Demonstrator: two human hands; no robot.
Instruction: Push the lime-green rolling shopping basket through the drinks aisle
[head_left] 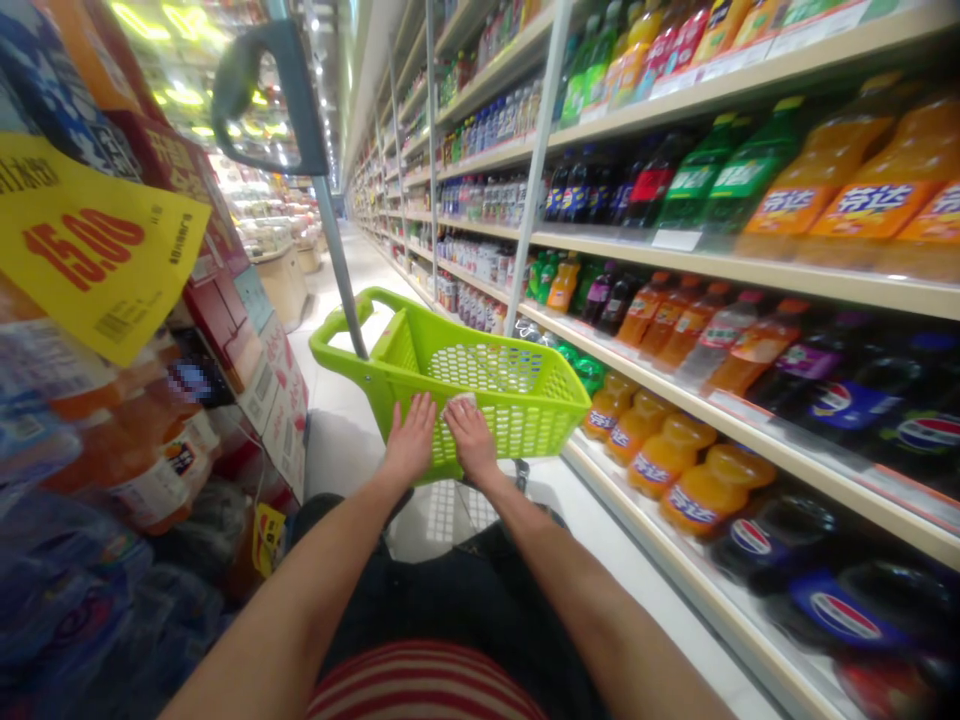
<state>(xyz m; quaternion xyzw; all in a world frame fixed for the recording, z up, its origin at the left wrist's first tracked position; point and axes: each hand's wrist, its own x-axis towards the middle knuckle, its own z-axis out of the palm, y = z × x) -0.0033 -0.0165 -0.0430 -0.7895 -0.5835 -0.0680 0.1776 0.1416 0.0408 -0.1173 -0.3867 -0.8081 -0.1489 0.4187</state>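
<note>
Supermarket aisle [360, 258], green rolling basket [517, 400].
Long axis left-right, beyond hands; left hand [411, 440] flat on near side, right hand [472, 440] gripping white wipe [460, 401].

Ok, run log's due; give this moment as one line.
left hand: on wall of green basket; right hand: same wall, over white wad; handle: extended, unheld; drink shelves: at right

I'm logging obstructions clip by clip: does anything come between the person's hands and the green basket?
Only what looks like a white cloth or tissue, under the fingers of the right hand, against the green basket. Nothing visible separates the left hand from it.
</note>
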